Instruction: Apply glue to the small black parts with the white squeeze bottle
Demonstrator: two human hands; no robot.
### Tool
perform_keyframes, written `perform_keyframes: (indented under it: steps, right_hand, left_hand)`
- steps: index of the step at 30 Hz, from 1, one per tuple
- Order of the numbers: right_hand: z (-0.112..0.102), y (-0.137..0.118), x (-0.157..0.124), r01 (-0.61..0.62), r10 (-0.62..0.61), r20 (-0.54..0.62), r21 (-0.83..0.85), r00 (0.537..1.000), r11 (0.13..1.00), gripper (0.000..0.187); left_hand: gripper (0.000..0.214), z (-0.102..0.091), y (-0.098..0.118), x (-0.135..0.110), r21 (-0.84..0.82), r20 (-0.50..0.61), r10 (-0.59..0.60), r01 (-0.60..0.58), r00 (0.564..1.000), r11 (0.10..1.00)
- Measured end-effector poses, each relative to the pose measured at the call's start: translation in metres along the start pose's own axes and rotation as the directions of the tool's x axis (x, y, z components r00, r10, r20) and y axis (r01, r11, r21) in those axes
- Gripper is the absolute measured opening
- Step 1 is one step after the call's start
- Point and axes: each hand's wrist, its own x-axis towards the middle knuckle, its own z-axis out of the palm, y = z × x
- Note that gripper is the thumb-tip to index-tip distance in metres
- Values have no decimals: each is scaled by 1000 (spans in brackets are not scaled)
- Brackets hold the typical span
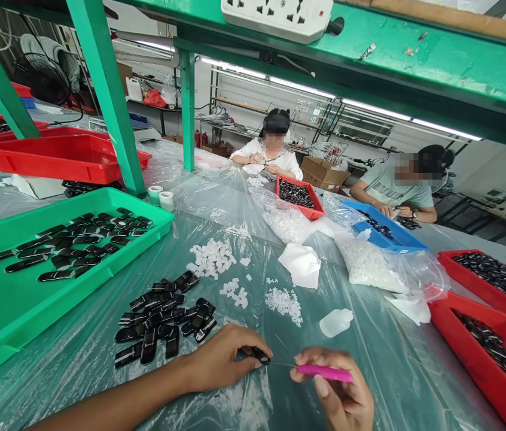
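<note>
My left hand (223, 359) pinches a small black plastic part (261, 355) between thumb and fingers, its end facing right. In my right hand (343, 386) is a pink-handled pick (325, 373), its thin metal tip pointing left at the black part's end. Whether the tip touches it, I cannot tell. A pile of similar black parts (163, 314) lies left of my left hand. Beyond my hands are a heap of tiny white pieces (284, 304), larger white pieces (211, 258) and a white squeeze bottle (336, 322) lying on its side.
A green tray (100, 281) with black parts stands at left, red trays (463, 341) at right. Bags of white pieces (369, 263) and crumpled white paper (300, 264) lie ahead. A green shelf frame (109, 96) crosses overhead. Two people (275, 146) work across the table.
</note>
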Motion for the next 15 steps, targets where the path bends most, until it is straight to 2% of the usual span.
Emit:
perform_keyframes:
  steps: [4, 9, 12, 15]
  right_hand:
    - [2, 1, 2, -8, 8, 12, -12, 1000, 1000, 7]
    - [0, 4, 2, 5, 2, 92, -76, 996, 997, 7]
    - [-1, 6, 0, 76, -64, 96, -131, 993, 988, 8]
    - [1, 6, -6, 200, -190, 66, -217, 980, 956, 7]
  left_hand:
    - [28, 0, 0, -1, 5, 7, -9, 8, 1000, 1000]
    - [30, 1, 0, 0, 12, 5, 20, -20, 1000, 1000]
    - [28, 2, -1, 0, 5, -3, 8, -8, 1000, 1000]
    - [25, 3, -2, 0, -37, -23, -10, 9, 1000, 999]
